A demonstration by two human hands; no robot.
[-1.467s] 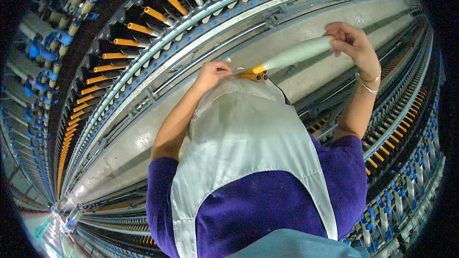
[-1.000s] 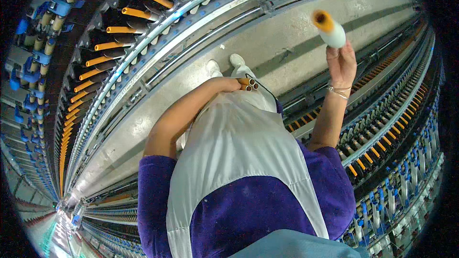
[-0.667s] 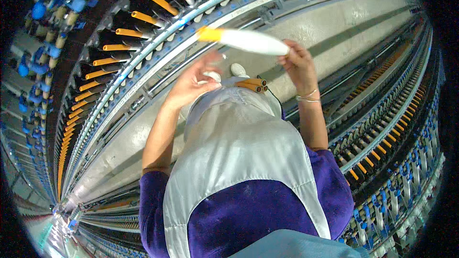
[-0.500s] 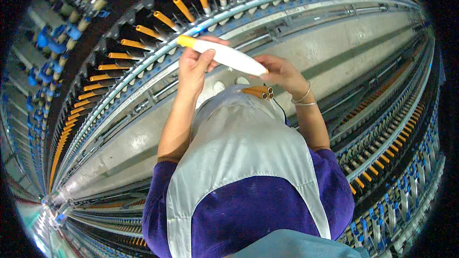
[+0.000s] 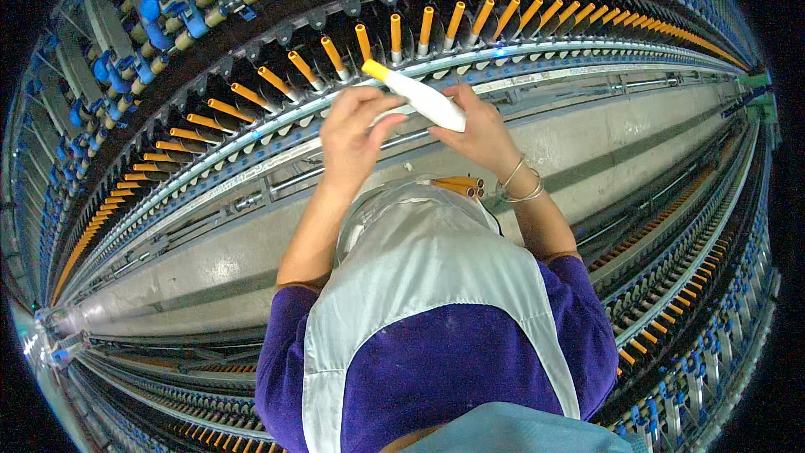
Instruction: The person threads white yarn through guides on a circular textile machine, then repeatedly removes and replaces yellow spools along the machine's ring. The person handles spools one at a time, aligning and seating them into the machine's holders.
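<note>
My right hand [image 5: 480, 130] grips the broad lower end of a white yarn bobbin [image 5: 426, 102]. The bobbin is tilted, its bare yellow tube end pointing up and left toward the row of spindles. Close to the bobbin's left side is my left hand [image 5: 356, 130], fingers bent and slightly blurred. A gap shows between its thumb and fingers; any thread there is too fine to make out. Several bare orange tubes [image 5: 457, 186] stick out at the front of my grey apron [image 5: 428, 264], below my hands.
A long spinning frame curves across ahead of me, with orange tubes [image 5: 396, 33] on its spindles and a metal rail [image 5: 293, 109] along them. Blue and tan roller parts [image 5: 151, 21] sit above. A second spindle row [image 5: 671, 306] runs to my right. Grey floor [image 5: 201, 281] lies between.
My left hand has come off the bobbin's yellow end. My right hand has closed round its lower end, and the bobbin has shifted right and tilted more steeply. The view has also shifted.
</note>
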